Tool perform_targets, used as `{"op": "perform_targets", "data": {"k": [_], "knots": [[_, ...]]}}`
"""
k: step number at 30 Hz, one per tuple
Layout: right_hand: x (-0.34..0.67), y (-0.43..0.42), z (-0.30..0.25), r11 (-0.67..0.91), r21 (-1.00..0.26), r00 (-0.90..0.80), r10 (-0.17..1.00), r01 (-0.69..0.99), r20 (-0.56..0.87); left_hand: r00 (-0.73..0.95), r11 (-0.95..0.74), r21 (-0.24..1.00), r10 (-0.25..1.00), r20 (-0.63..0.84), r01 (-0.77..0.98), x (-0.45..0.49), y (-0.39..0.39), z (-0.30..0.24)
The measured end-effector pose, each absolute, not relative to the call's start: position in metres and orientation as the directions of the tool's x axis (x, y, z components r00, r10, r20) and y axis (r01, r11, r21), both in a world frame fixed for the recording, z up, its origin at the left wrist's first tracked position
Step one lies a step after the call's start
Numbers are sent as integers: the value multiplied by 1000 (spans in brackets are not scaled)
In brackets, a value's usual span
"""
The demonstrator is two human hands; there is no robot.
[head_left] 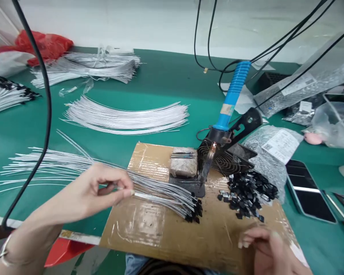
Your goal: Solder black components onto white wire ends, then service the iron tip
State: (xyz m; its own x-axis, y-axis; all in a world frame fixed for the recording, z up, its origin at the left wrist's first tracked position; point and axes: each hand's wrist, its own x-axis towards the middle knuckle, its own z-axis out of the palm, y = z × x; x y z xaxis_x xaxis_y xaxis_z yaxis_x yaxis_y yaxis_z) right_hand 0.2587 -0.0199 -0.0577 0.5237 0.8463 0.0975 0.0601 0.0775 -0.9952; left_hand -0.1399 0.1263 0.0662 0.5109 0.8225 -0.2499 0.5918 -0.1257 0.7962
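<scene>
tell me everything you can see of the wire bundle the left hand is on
The wire bundle is a fan of many thin, silvery-white wires, gently bowed and lying flat. Its loose left ends spread wide over the green table. Its right ends gather on the cardboard sheet, each tipped with a small black connector. The left hand pinches some strands near the cardboard's left edge. The tips lie apart from the pile of black parts.

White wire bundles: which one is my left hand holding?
The nearest bundle, lying across the cardboard sheet with black connectors at its right end; the left hand pinches it. The other bundles lie farther back on the green mat.
</scene>
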Motion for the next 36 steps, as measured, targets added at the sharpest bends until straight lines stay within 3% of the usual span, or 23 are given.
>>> {"op": "perform_targets", "data": {"k": [3, 8, 14, 30, 36], "knots": [[223, -21, -41, 58, -997, 374, 924, 50, 73, 549, -27, 846, 772, -321, 532, -130, 111, 51], [182, -3, -13, -89, -996, 90, 992, -29, -92, 546, 11, 866, 772, -326, 501, -109, 101, 35], [174, 6, -8, -190, -980, 95, 976, -52, -194, 511, 26, 865, 798, -320, 502, -94, 95, 41], [175, 7, -18, -85, -995, 41, 995, -55, -87, 506, 69, 867, 788, -350, 493, -84, 89, 35], [184, 8, -16, 46, -984, -22, 999, 174, 42, 496, -151, 741, 825, -269, 654, -64, 77, 31]]}}
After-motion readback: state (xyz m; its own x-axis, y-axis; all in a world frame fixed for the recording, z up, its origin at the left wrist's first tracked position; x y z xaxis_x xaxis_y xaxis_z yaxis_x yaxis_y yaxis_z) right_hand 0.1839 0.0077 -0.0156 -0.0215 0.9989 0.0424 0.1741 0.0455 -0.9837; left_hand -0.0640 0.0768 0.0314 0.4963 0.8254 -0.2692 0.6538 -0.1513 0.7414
